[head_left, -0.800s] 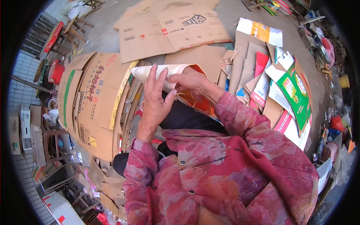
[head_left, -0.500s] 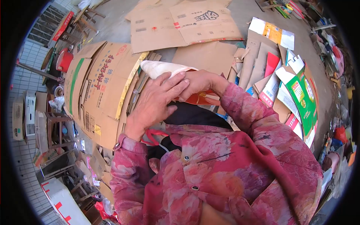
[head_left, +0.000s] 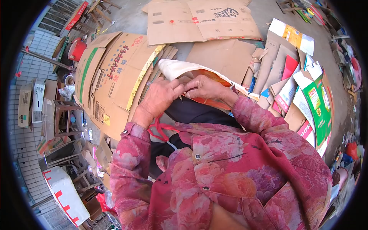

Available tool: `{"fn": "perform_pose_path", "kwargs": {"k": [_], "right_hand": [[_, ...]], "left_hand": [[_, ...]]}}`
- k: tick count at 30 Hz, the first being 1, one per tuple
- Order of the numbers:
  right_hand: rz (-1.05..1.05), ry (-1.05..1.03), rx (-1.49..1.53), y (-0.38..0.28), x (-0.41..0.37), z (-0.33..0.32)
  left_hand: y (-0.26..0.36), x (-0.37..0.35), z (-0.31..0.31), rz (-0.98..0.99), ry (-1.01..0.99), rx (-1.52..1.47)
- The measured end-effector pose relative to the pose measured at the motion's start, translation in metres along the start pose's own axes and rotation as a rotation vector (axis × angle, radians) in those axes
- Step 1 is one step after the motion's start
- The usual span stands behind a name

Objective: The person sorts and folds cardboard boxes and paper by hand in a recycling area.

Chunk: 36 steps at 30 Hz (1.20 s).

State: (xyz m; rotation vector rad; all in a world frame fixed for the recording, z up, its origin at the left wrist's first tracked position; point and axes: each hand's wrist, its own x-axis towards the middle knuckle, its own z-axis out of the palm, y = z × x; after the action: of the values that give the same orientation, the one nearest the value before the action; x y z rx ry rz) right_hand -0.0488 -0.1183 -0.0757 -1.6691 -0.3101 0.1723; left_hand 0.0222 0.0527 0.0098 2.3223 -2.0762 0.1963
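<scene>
A curved white sheet point(head_left: 174, 67) with an orange printed inner side lies across my lap, its far edge standing up. My left hand point(head_left: 163, 94) is closed, fingertips pinched together at the sheet's near left part. Opposite it, my right hand point(head_left: 209, 90) pinches at the same spot, thumb and fingers almost touching the left fingertips. The fingers partly hide the bit they grip. A small thin piece hangs just below them. Orange print shows beneath my right wrist. Red cord point(head_left: 158, 130) lies under my left wrist.
Stacked flattened cartons point(head_left: 115, 76) rise at my left. More flat cardboard point(head_left: 203, 21) lies ahead on the floor. At right is a pile with a green carton point(head_left: 316, 103). A small wooden stand point(head_left: 65, 119) and red bucket point(head_left: 76, 50) are farther left; clutter lines the right side.
My hands overlapped on the sheet before; now they are apart, fingertips meeting. The sheet has opened wider and shows more of its orange side. The whole view has shifted slightly.
</scene>
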Motion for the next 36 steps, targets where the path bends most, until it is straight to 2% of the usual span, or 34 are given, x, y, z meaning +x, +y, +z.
{"fn": "perform_pose_path", "kwargs": {"k": [2,4,8,13,17,21,24,29,31,33,36], "right_hand": [[-0.033,0.024,0.031,0.000,0.003,0.004],[-0.001,0.099,0.031,-0.004,0.006,0.006],[0.053,0.037,-0.022,-0.019,0.012,0.005],[-0.137,0.144,-0.180,-0.017,0.027,0.011],[-0.208,0.140,-0.245,-0.015,0.036,0.006],[-0.093,0.072,-0.066,-0.021,0.038,0.000],[0.069,0.055,0.142,-0.013,0.042,-0.006],[0.107,0.037,0.206,-0.015,0.027,-0.024],[0.167,-0.041,0.419,-0.002,0.027,-0.034],[0.185,-0.048,0.472,0.002,0.025,-0.044],[0.071,0.066,0.865,-0.001,0.018,-0.060]], "left_hand": [[-0.005,-0.006,0.005,-0.019,-0.018,-0.029],[-0.006,-0.009,0.005,-0.097,0.059,-0.168],[-0.010,-0.014,0.003,-0.189,0.114,-0.288],[-0.013,-0.015,-0.009,-0.276,0.174,-0.386],[-0.017,-0.016,-0.011,-0.305,0.197,-0.433],[-0.025,-0.011,-0.011,-0.343,0.210,-0.477],[-0.027,-0.008,-0.016,-0.392,0.223,-0.511],[-0.038,-0.015,-0.017,-0.518,0.228,-0.580],[-0.039,-0.016,-0.016,-0.516,0.233,-0.572],[-0.039,-0.017,-0.015,-0.518,0.251,-0.542],[-0.033,-0.023,-0.014,-0.496,0.246,-0.538]]}}
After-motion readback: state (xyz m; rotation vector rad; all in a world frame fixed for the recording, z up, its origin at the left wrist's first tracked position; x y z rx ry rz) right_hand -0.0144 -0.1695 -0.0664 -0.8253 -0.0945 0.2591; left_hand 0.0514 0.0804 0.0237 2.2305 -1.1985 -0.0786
